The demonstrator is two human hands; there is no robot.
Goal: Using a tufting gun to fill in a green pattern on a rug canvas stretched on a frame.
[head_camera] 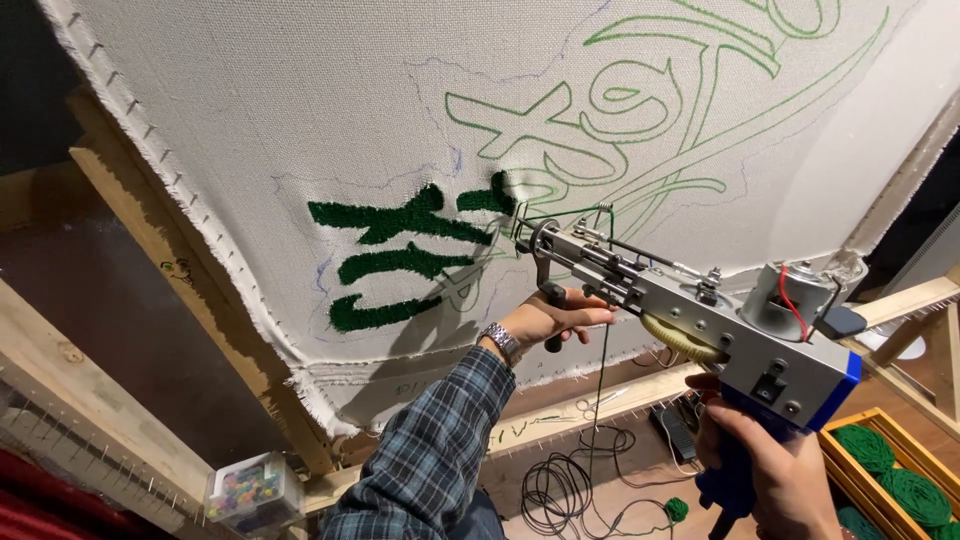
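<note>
My left hand has its fingers wrapped round the front handle of the tufting gun, whose tip presses the cloth beside the green tufts. My right hand is clenched on the blue grip, low right; green yarn hangs beneath.

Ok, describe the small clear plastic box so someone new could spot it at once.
Start at the big cream cloth stretched on the wooden frame and follow the frame down to its lower left corner. There sits the small clear plastic box. Unlike the wooden crate of green yarn at right, it is see-through and holds multicoloured bits.
</note>
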